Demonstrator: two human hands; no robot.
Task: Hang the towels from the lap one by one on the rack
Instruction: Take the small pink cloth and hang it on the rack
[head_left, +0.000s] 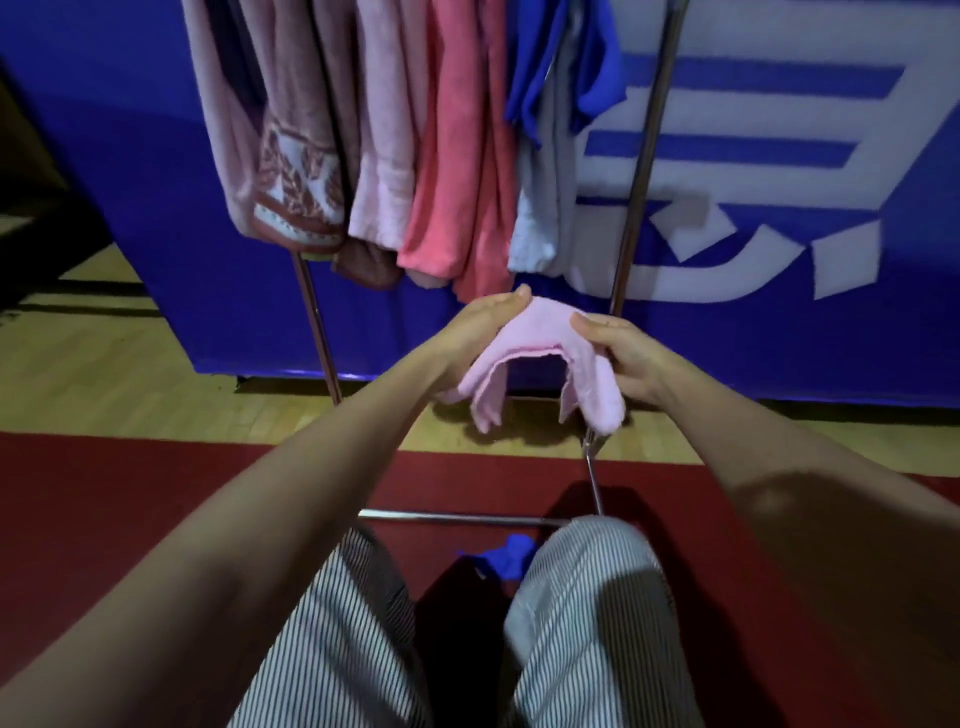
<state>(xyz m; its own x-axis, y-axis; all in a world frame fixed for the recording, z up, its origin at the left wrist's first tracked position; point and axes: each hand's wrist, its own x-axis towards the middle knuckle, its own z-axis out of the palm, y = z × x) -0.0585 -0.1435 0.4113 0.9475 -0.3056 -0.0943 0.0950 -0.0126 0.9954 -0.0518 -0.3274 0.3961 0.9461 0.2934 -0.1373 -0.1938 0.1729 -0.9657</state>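
1. A blue cloth (511, 558) lies between the striped knees, likely the next towel.
2. Both hands hold a pink towel (540, 353) out front: left hand (488, 325) flat along one edge, right hand (618, 353) curled around the other, spreading it for draping.
3. Beyond, the rack (641, 171) carries hung towels (457, 156); space remains rightward.

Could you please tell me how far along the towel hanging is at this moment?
Done: several towels already hang on the rack. In hand: the left hand and right hand hold a light pink towel between them, below the hung ones. Left: a blue cloth lies between the knees, apparently still to hang.
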